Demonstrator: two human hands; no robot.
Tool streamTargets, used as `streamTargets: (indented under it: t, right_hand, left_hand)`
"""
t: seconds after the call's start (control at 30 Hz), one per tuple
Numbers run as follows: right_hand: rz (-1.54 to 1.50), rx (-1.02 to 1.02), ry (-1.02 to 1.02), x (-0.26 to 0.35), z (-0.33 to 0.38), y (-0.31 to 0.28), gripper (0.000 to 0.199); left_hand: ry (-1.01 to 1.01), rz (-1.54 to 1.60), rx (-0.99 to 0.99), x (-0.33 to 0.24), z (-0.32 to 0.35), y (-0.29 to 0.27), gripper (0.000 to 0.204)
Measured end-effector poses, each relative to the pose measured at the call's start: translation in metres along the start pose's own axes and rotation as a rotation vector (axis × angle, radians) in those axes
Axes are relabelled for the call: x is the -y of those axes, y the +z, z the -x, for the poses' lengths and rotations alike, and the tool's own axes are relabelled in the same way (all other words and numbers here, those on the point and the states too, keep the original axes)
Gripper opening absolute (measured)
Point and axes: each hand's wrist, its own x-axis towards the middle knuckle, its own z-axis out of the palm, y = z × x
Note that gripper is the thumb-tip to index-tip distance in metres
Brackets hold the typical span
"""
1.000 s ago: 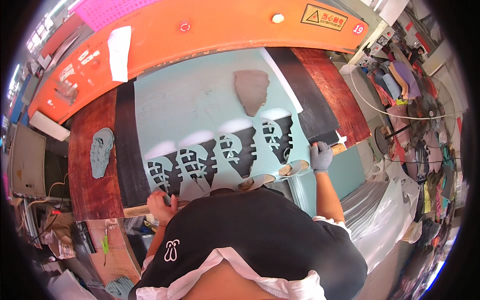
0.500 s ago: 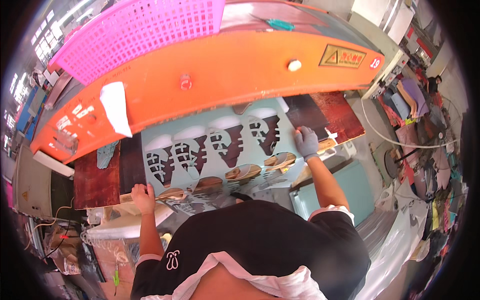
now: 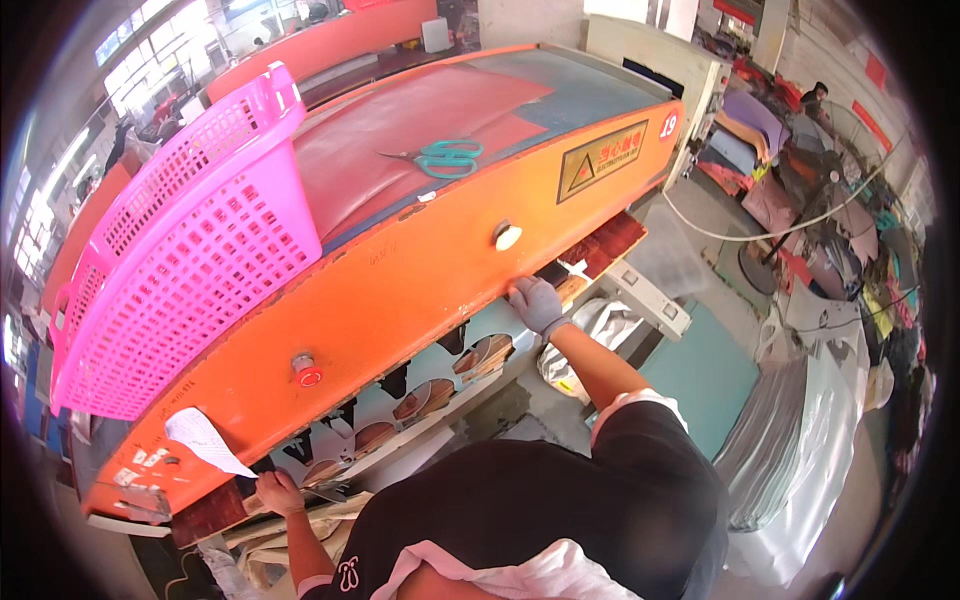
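At the far left, a pink plastic basket (image 3: 190, 250) sits on top of the orange press head (image 3: 400, 270), with a red button (image 3: 305, 370) on its front face. Low at the left, the bare left hand (image 3: 278, 492) curls its fingers onto the near left corner of the pale cutting board (image 3: 420, 415), just under a white paper slip (image 3: 205, 440). On that board, half hidden beneath the head, lie dark cutting dies and tan cut pieces (image 3: 425, 398) in a row. Teal scissors (image 3: 445, 158) rest on the machine top. At the right, the gloved right hand (image 3: 535, 302) presses against the head's lower edge; whether its fingers grip anything I cannot tell.

To do this well, I judge both hands should keep to the board's edges and clear of the dies.

Half a second ago the board showed far more fully, dies exposed; now the head covers most of it.
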Motion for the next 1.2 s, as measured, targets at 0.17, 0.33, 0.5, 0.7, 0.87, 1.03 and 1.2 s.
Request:
streamTargets:
  t: [0.17,0.33,0.5,0.7,0.87,1.03,1.2]
  right_hand:
    - [0.302,0.105,-0.006,-0.038,0.028,0.011,0.025]
    - [0.314,0.056,-0.002,-0.043,0.039,0.017,0.028]
    - [0.352,0.067,-0.011,-0.037,0.044,0.001,0.035]
    - [0.376,0.308,0.136,-0.03,0.061,-0.035,0.043]
    - [0.397,0.145,0.083,-0.011,0.064,-0.037,0.042]
    - [0.338,0.044,0.123,0.018,0.054,-0.033,0.038]
    - [0.389,-0.05,0.068,0.04,0.044,-0.025,0.031]
  left_hand:
    - [-0.019,-0.085,0.077,0.001,0.007,0.006,0.028]
    - [-0.072,-0.084,0.149,0.004,0.006,0.01,0.03]
    - [-0.055,0.041,0.09,0.003,0.005,0.006,0.033]
    - [-0.114,0.011,0.195,-0.006,0.028,-0.027,0.031]
    - [-0.01,0.045,0.098,-0.008,0.015,-0.047,0.027]
    - [0.021,0.006,0.137,0.009,-0.012,-0.056,0.023]
    - [0.0,0.09,0.136,0.029,-0.042,-0.061,0.021]
